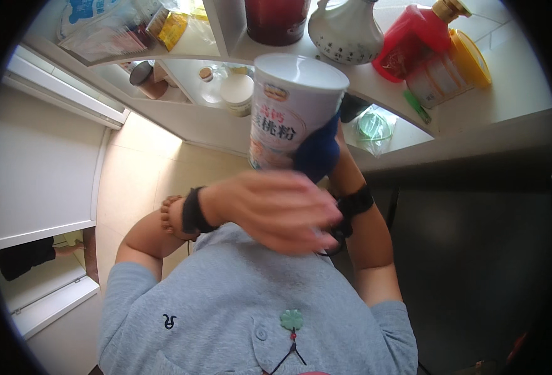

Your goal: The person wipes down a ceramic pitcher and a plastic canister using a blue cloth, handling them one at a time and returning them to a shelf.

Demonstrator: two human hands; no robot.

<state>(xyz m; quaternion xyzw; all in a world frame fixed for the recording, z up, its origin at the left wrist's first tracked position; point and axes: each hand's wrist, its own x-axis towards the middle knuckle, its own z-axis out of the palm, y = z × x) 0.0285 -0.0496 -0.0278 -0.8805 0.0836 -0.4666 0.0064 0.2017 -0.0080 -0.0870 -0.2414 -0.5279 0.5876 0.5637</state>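
A white plastic-looking canister (276, 112) with a pale lid and printed writing is raised in front of the shelves. My right hand (340, 129) is at its right side, mostly hidden behind the canister and a dark blue cloth (320, 152) that presses against its wall. The right forearm wears a black wrist strap. Below the canister, my left hand (271, 208) reaches across my chest, blurred by motion. Its fingertips are beside the right wrist strap and a thin black loop (334, 248); whether they grip anything is unclear.
Shelves ahead hold a dark red container (278, 21), a white ceramic bottle (346, 33), a red pump bottle (411, 42), a yellow-lidded tub (444, 75) and several bagged packets (116, 33). Lower down are jars (237, 91). At left, another person's arm (32, 255) shows beyond a white door (46, 164).
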